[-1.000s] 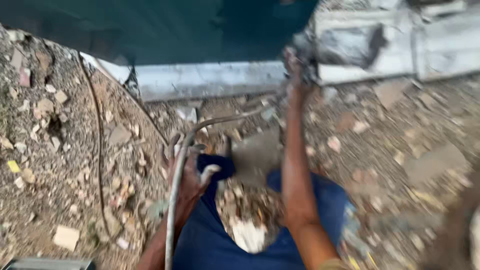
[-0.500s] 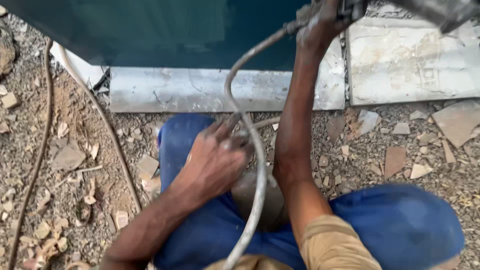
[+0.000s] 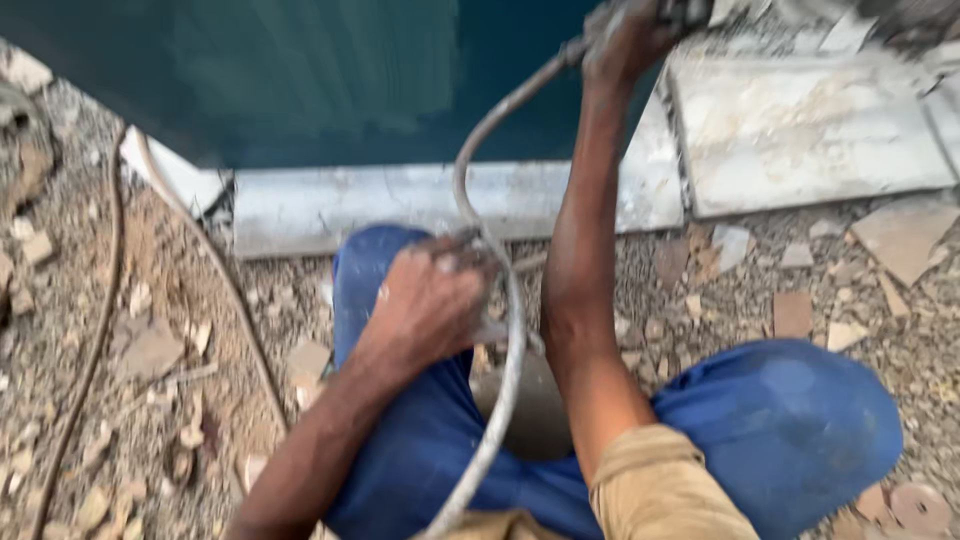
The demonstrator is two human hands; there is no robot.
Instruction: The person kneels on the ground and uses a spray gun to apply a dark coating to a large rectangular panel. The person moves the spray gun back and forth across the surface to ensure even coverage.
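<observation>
A grey power cable [image 3: 508, 340] loops from the top of the view down between my knees. My left hand [image 3: 428, 300] is closed around this cable, resting over my left knee in blue trousers [image 3: 780, 420]. My right hand [image 3: 628, 38] reaches far forward at the top edge and grips the handle of a dark power tool [image 3: 690, 12], mostly cut off by the frame. I am squatting on rubble-strewn ground. The picture is blurred.
A teal metal wall [image 3: 300, 80] rises ahead, with a pale concrete kerb [image 3: 380, 205] along its foot. A white stone slab [image 3: 800, 130] lies at the upper right. Broken tile pieces [image 3: 900, 235] litter the gravel. Two thin dark cables [image 3: 100, 320] run down the left side.
The view has swung upward and steadied. My left hand shifted its grip along the cable and now rests lower over my knee; my right hand stays stretched forward on the tool.
</observation>
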